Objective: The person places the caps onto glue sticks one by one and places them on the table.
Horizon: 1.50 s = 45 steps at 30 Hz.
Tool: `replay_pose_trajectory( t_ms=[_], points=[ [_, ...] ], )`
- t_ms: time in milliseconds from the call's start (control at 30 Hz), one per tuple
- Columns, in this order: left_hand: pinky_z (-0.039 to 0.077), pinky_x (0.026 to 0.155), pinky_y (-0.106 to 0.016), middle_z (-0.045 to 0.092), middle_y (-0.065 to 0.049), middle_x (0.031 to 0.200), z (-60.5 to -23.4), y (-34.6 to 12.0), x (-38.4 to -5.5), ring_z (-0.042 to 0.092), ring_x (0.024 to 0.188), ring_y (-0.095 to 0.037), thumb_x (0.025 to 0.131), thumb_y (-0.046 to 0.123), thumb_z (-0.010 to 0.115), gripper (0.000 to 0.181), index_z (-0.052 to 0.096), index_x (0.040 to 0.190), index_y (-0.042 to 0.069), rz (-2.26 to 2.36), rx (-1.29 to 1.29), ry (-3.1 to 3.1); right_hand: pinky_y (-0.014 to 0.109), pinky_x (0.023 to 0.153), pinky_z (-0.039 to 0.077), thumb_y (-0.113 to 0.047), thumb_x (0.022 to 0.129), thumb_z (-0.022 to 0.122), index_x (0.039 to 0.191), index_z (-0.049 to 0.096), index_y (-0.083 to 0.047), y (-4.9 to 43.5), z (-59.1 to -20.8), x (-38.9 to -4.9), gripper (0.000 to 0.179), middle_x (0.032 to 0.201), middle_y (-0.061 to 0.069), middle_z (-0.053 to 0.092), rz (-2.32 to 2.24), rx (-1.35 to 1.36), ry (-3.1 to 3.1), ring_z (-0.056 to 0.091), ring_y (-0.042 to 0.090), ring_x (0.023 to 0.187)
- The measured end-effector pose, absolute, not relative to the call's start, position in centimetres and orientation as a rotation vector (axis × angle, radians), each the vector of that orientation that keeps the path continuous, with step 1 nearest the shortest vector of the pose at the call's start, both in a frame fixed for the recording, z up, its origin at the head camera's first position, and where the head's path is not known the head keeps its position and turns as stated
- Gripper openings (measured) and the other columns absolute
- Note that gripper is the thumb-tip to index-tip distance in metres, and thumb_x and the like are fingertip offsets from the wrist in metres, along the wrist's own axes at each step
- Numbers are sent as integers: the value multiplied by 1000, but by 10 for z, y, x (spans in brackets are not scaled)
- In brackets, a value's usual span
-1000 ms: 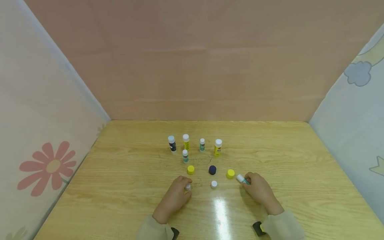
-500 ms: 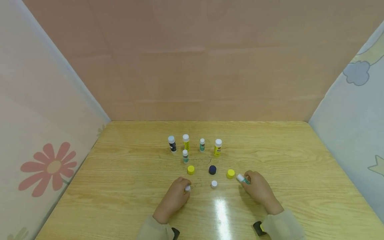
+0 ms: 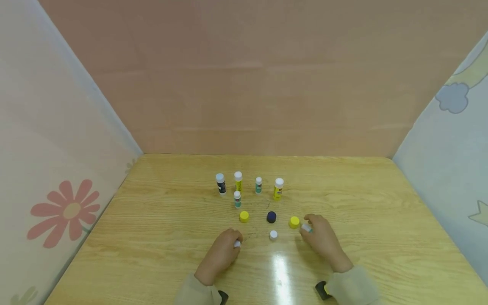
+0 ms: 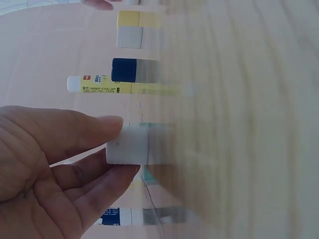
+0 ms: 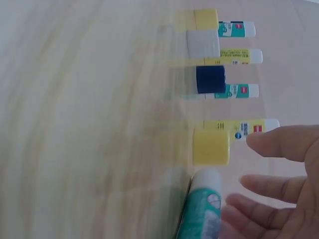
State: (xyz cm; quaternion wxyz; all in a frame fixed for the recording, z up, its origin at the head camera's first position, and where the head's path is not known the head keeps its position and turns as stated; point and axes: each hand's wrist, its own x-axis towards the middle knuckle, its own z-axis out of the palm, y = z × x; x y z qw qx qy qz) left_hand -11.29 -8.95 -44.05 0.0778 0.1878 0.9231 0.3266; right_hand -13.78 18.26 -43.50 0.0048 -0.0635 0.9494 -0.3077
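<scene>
My left hand (image 3: 222,248) pinches a small white cap (image 4: 127,145) between thumb and fingers; in the left wrist view the cap rests on the tabletop. My right hand (image 3: 321,239) hovers beside a teal glue stick with a white end (image 5: 200,209), which lies on its side. In the right wrist view its fingers (image 5: 279,142) are spread apart and do not grip the stick. A yellow cap (image 3: 294,222) stands just left of that hand. Between the hands are a white cap (image 3: 273,235), a dark blue cap (image 3: 271,217) and another yellow cap (image 3: 244,217).
Several glue sticks stand upright farther back: a dark blue one (image 3: 221,184), yellow ones (image 3: 238,182) (image 3: 278,189) and small teal ones (image 3: 258,185) (image 3: 237,199). The wooden table (image 3: 171,203) meets a plain back panel (image 3: 263,106) and patterned side panels.
My right hand has loosened its fingers from the teal glue stick and shifted slightly left. My left hand has drawn the white cap slightly nearer to me.
</scene>
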Motion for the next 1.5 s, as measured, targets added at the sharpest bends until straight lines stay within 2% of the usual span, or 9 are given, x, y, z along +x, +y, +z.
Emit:
replay_pose_trajectory(
  t_ms=[267,567,767,1100,1500],
  points=[
    [43,59,-20,52,-1,80,-443,-91,-112,45,69,-10,76,-5,59,14,60,90,-1,990,516,2759,45,70,43,-13,75,63,105,52,9,173,-433,-140,38,96,20,52,-908,-195,3014,48,33,89],
    [44,61,-22,52,-1,78,-442,-93,-110,48,71,-13,75,-8,59,15,60,88,-1,1004,508,2760,48,80,39,-13,76,62,107,52,8,156,-426,-142,39,105,22,50,-958,-208,2993,43,37,99],
    [45,63,-24,52,-2,80,-442,-95,-110,51,74,-16,75,-7,60,15,60,89,-1,1001,500,2763,46,78,41,-12,74,64,105,53,6,140,-426,-145,38,102,19,51,-998,-274,2996,45,35,97],
    [46,63,-24,53,-4,81,-444,-99,-110,52,75,-17,73,-5,63,17,59,90,-2,1007,501,2780,48,80,40,-11,74,63,108,53,4,118,-425,-146,39,108,19,49,-1122,-332,2923,42,35,103],
    [46,62,-24,53,-5,81,-445,-100,-109,51,74,-16,74,-6,61,17,59,91,-3,1010,474,2787,47,75,43,-9,74,63,104,55,5,109,-429,-148,34,102,17,51,-1116,-421,2931,43,33,98]
  ],
)
